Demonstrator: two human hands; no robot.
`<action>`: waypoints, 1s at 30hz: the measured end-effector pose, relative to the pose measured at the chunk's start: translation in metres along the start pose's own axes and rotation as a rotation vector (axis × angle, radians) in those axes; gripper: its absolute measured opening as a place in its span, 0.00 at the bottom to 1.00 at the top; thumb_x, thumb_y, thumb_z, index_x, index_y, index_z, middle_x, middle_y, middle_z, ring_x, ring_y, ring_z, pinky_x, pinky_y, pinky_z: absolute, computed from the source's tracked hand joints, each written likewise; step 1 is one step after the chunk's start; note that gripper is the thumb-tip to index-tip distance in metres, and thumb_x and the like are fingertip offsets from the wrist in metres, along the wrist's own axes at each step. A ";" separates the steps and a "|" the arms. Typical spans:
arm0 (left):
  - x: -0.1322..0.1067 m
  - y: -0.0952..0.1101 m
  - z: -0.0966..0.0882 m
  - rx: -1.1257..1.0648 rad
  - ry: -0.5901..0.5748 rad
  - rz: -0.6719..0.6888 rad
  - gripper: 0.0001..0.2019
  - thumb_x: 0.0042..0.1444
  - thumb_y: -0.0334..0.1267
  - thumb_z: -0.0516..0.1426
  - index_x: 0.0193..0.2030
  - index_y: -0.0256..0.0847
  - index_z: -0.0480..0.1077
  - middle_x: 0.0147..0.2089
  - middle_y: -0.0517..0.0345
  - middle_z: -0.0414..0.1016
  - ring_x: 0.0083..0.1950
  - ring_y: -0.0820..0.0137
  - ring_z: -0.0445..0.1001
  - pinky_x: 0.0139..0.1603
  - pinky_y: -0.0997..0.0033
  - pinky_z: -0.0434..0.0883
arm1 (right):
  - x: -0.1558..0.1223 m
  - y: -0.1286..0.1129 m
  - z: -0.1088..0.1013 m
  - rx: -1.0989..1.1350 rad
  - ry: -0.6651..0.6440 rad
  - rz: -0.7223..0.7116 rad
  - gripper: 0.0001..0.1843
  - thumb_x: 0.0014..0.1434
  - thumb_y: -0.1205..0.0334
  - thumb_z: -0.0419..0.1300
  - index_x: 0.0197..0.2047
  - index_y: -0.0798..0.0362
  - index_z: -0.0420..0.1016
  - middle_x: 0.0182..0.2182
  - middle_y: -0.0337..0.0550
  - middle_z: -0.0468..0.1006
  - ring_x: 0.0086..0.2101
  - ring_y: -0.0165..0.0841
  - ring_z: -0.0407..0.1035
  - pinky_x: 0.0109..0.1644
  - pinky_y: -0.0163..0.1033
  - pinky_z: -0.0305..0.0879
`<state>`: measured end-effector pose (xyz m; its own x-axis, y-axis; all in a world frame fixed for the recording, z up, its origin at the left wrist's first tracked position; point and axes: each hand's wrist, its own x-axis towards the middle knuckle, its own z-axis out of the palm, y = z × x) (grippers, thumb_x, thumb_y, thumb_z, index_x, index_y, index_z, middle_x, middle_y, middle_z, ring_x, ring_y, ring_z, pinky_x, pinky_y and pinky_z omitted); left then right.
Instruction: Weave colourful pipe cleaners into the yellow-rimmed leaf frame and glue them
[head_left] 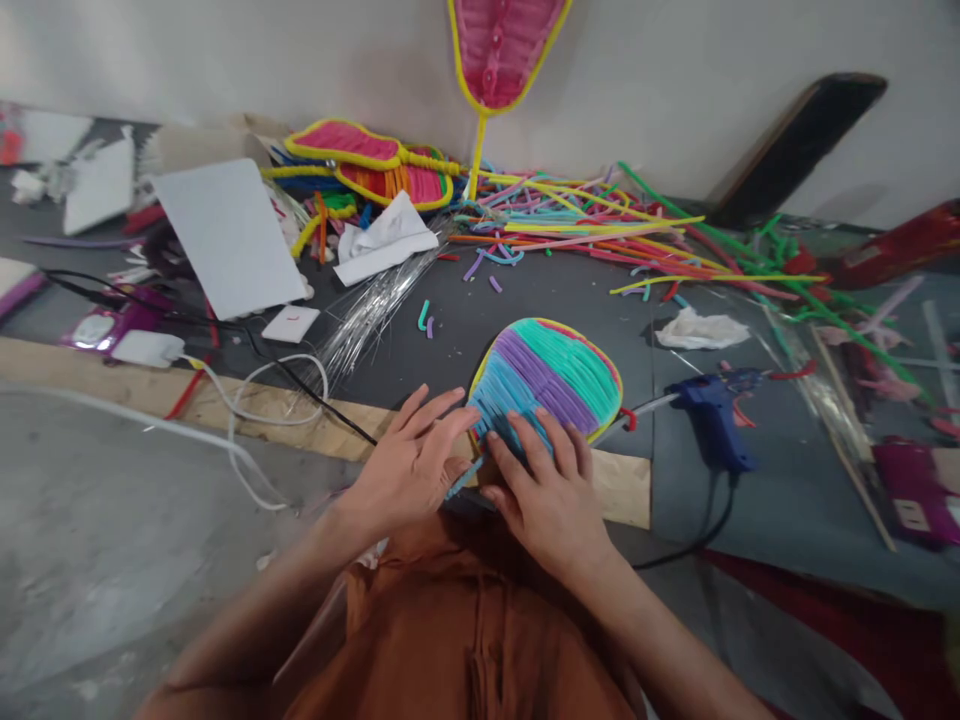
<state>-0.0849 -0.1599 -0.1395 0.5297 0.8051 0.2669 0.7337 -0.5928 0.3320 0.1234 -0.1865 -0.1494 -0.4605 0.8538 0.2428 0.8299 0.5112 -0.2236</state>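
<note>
The striped panel (540, 365), a rounded piece in teal, purple and blue bands with a yellow rim, lies at the front edge of the table (420, 372), partly over a strip of brown paper (626, 490). The left hand (412, 455) is at the panel's lower left side, thumb and fingers bent and close together by a short blue strand (463, 480); whether they pinch it I cannot tell. The right hand (551, 495) rests its slightly spread fingers on the blue band, with its thumb near the table's front edge; whether it grips the panel underneath is hidden.

Toward the table's right end, a blue glue gun (712, 415) lies near the panel, with a crumpled tissue (701, 328) behind it. Along the back edge is a heap of coloured pipe cleaners (592, 215), and a pink piece with a yellow rim (510, 55) stands upright there. Toward the left end lie a white card (229, 240), a bundle of silver strands (375, 310) and a white cable (244, 412), which hangs past the front edge.
</note>
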 end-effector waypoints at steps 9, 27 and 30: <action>0.003 -0.004 0.007 0.027 -0.039 0.041 0.20 0.63 0.33 0.49 0.62 0.36 0.58 0.56 0.47 0.74 0.68 0.58 0.58 0.69 0.44 0.51 | 0.006 0.004 -0.004 0.023 0.032 -0.005 0.21 0.61 0.54 0.57 0.56 0.49 0.71 0.59 0.48 0.68 0.61 0.50 0.54 0.64 0.63 0.45; -0.004 0.018 -0.019 0.152 -0.030 -0.226 0.11 0.60 0.46 0.55 0.37 0.42 0.72 0.42 0.51 0.71 0.50 0.56 0.64 0.52 0.50 0.64 | -0.018 0.044 -0.020 0.228 0.379 0.111 0.17 0.61 0.69 0.54 0.54 0.51 0.68 0.45 0.51 0.73 0.48 0.41 0.66 0.51 0.51 0.67; -0.003 0.031 -0.018 0.179 -0.138 -0.238 0.12 0.57 0.48 0.57 0.33 0.41 0.72 0.41 0.51 0.71 0.50 0.54 0.62 0.50 0.49 0.62 | -0.035 0.059 -0.025 0.254 0.419 0.209 0.14 0.63 0.70 0.52 0.51 0.52 0.69 0.36 0.47 0.74 0.38 0.36 0.69 0.42 0.44 0.69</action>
<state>-0.0715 -0.1810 -0.1136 0.3780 0.9230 0.0715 0.9005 -0.3845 0.2029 0.1962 -0.1882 -0.1475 -0.0851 0.8539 0.5134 0.7638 0.3868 -0.5168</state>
